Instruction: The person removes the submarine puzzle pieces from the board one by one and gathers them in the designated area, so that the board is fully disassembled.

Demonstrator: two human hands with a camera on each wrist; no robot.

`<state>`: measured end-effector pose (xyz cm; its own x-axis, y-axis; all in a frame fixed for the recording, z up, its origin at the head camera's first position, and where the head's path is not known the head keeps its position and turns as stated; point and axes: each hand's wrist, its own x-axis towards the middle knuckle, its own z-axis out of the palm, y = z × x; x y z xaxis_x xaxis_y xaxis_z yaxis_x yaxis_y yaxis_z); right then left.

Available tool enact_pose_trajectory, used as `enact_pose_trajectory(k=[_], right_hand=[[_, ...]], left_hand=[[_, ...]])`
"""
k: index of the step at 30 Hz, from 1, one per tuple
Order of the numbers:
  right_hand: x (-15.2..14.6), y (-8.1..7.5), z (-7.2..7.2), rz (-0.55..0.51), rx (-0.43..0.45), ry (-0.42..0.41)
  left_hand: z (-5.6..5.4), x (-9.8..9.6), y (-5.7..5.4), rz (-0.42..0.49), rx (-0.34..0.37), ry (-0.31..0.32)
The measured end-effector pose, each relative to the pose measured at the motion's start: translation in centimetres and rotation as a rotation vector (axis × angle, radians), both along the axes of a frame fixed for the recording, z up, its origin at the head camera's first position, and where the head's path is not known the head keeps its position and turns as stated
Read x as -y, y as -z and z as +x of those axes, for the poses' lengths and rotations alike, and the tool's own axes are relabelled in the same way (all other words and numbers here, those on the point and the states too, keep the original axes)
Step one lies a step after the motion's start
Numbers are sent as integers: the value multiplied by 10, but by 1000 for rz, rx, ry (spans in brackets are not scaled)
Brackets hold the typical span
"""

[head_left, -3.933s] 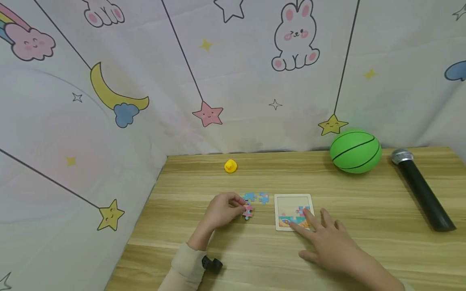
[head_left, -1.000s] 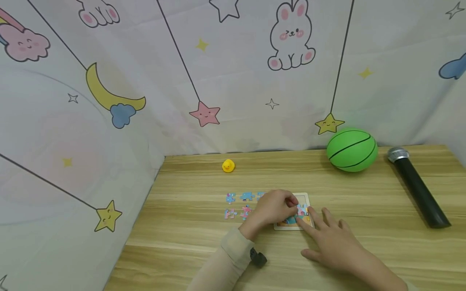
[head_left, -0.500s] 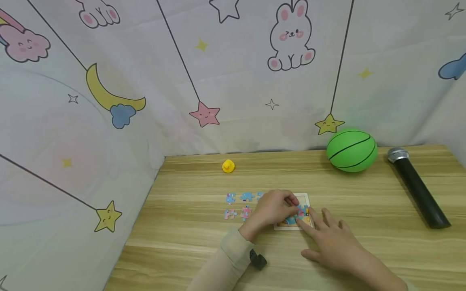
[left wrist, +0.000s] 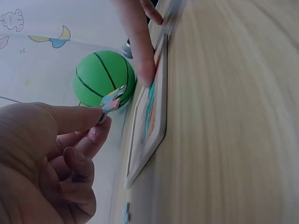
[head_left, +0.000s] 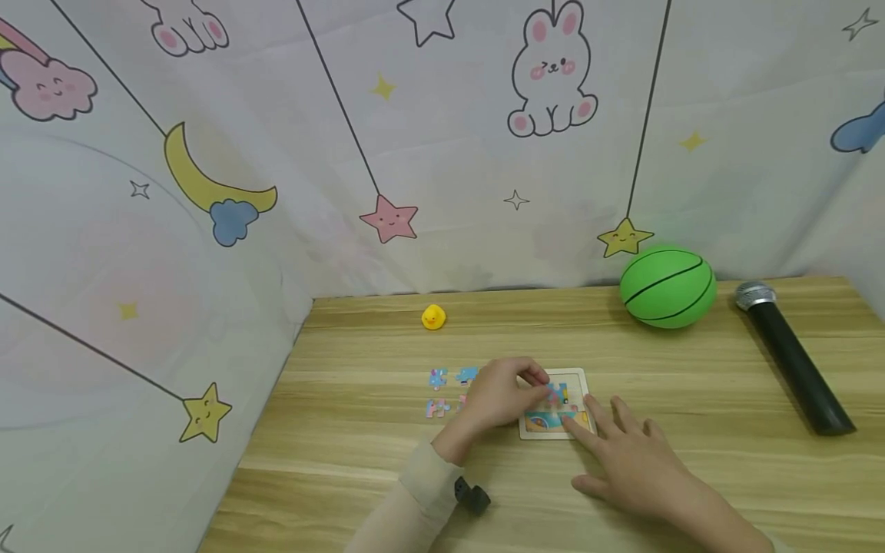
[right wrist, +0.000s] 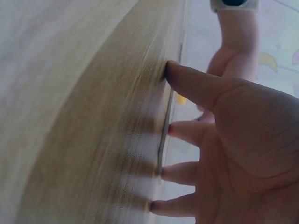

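Note:
My left hand [head_left: 499, 393] pinches a blue and pink jigsaw piece [head_left: 557, 394] between thumb and fingers. The left wrist view shows this jigsaw piece [left wrist: 113, 99] raised off the puzzle tray. The square, pale-rimmed puzzle tray [head_left: 546, 438] lies flat on the table, its bottom row filled with teal and orange pieces [head_left: 542, 421]. My right hand [head_left: 632, 465] is spread, with fingertips on the tray's right side and lower row. In the right wrist view the right hand's straight fingers [right wrist: 182, 173] reach the tray's edge. Loose jigsaw pieces [head_left: 437, 408] lie left of the tray, some partly hidden by my left hand.
A yellow rubber duck [head_left: 433, 317] sits near the back of the wooden table [head_left: 359, 338]. At the back right are a green ball [head_left: 667, 288] and a black microphone [head_left: 795, 357]. A printed cloth [head_left: 470, 153] hangs behind the table.
My left hand went from the loose pieces to the tray, then shifted slightly left over the last half second with the jigsaw piece pinched. The right hand stays almost still.

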<state>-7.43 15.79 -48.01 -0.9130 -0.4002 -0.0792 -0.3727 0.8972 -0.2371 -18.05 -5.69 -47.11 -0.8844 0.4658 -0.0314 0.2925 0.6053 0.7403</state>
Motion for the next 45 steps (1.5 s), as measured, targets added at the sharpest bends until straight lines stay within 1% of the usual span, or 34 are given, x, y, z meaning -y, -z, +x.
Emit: enact_pose_trajectory(k=[4, 6, 12, 14, 19, 26, 31, 36, 40, 45], right_hand=[[0, 1, 0, 0, -2, -1], [0, 1, 0, -3, 0, -2], [0, 0, 1, -9, 8, 2], [0, -1, 1, -9, 7, 2], [0, -2, 2, -11, -4, 1], [1, -2, 2, -12, 2, 1], [1, -3, 1, -11, 0, 1], [1, -3, 2, -12, -5, -1], [1, -2, 1, -12, -9, 0], [0, -1, 1, -10, -15, 0]], left_hand=[[1, 16, -2, 6, 6, -18], [2, 25, -2, 1, -3, -28], [0, 50, -1, -18, -3, -83], [-1, 57, 0, -28, -2, -99], [-2, 69, 3, -58, 2, -110], [-2, 74, 7, -89, 13, -95], [-4, 75, 6, -113, 4, -82], [-4, 75, 6, -143, -23, -69], [-4, 75, 6, -143, -38, -68], [-3, 68, 1, -126, -38, -56]])
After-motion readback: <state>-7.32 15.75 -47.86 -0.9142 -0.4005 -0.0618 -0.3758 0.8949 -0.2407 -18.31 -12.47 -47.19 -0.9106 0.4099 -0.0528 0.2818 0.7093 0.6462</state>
